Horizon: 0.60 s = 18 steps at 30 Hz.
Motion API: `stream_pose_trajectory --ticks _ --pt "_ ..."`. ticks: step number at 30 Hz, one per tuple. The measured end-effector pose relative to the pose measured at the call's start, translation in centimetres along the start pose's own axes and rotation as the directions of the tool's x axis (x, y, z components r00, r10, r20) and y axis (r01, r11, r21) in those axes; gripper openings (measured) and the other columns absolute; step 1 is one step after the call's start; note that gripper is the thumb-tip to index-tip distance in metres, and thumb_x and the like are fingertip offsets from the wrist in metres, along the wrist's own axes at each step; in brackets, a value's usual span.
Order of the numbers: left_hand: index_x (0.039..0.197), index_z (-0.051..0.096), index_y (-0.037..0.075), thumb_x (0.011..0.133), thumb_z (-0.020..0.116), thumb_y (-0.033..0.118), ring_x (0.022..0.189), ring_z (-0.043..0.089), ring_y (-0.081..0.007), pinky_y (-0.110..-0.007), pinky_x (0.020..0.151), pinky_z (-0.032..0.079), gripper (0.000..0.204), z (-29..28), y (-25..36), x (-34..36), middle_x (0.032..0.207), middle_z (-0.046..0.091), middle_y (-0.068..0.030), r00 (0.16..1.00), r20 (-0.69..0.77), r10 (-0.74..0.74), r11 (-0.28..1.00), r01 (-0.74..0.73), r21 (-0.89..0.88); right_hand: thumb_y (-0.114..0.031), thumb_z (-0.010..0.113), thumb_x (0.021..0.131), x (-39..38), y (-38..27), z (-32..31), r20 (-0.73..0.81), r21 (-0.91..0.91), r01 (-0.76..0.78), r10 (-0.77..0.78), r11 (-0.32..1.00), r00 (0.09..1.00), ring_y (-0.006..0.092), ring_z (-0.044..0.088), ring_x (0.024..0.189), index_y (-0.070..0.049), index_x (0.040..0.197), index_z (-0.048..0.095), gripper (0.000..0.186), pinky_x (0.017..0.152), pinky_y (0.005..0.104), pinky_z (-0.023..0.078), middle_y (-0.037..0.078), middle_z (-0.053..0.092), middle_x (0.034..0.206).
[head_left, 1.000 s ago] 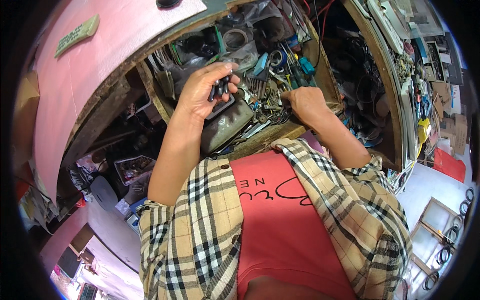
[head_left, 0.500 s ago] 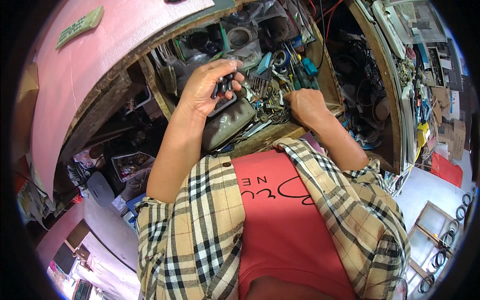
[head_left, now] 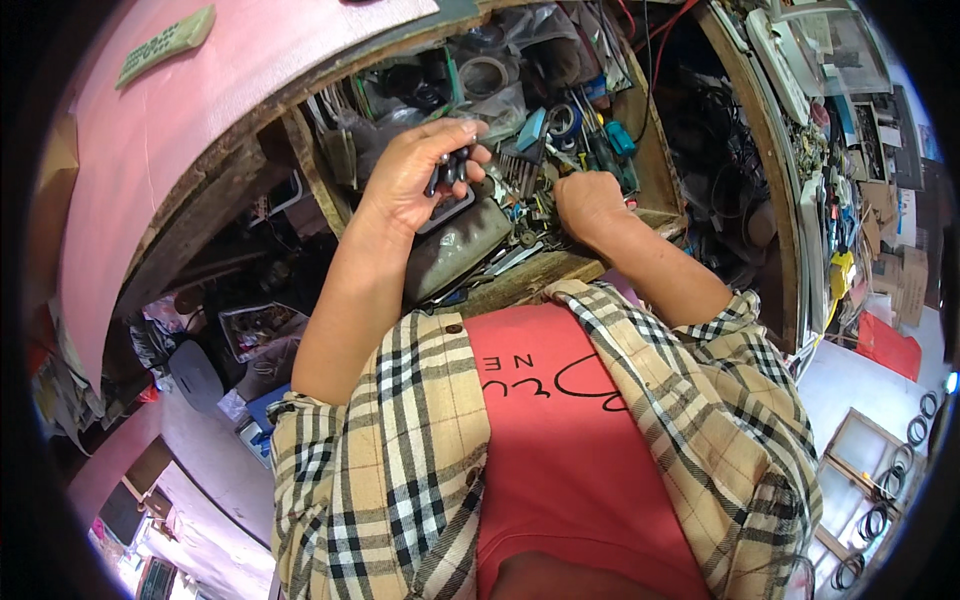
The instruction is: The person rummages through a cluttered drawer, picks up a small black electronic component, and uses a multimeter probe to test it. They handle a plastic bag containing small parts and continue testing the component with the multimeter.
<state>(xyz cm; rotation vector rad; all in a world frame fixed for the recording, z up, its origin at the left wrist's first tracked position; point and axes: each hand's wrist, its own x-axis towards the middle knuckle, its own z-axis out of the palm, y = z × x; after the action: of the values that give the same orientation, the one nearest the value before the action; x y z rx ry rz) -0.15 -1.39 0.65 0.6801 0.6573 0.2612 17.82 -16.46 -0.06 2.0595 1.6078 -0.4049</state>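
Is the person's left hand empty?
No, the left hand has several small dark pieces held in its curled fingers.

A wooden drawer (head_left: 515, 287) holds a blue tape roll (head_left: 577, 121) and metal parts (head_left: 528, 236); the pink tabletop (head_left: 215, 100) bears a remote control (head_left: 166, 46).

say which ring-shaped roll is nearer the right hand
The small blue ring-shaped roll; the larger pale grey ring-shaped roll lies farther from the right hand, up and left.
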Motion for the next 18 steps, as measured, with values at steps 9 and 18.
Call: stream_pose_trajectory --ticks 9,18 --pt "0.106 0.062 0.004 0.088 0.062 0.021 0.064 0.059 -0.0089 -0.019 0.049 0.044 0.025 0.4 0.1 -0.2 0.080 0.062 -0.0047 1.000 -0.001 -0.008 0.999 0.008 0.042 -0.022 0.055 0.082 -0.4 3.5 -0.2 -0.069 0.460 -0.050 0.092 0.887 0.993 0.0390 0.062 0.087 -0.008 0.097 0.068 0.024 0.078 0.0456 0.049 0.021 0.065 0.091" --pt "0.106 0.062 0.004 0.087 0.063 0.021 0.064 0.059 -0.0087 -0.019 0.050 0.045 0.025 0.3 0.1 -0.1 0.081 0.063 -0.0048 1.000 -0.004 -0.019 0.998 0.019 0.052 -0.021 0.056 0.083 -0.9 5.4 -0.4 -0.129 0.667 -0.024 0.147 0.744 0.981 0.0369 0.061 0.080 -0.004 0.092 0.065 0.021 0.071 0.0428 0.047 0.021 0.064 0.081"
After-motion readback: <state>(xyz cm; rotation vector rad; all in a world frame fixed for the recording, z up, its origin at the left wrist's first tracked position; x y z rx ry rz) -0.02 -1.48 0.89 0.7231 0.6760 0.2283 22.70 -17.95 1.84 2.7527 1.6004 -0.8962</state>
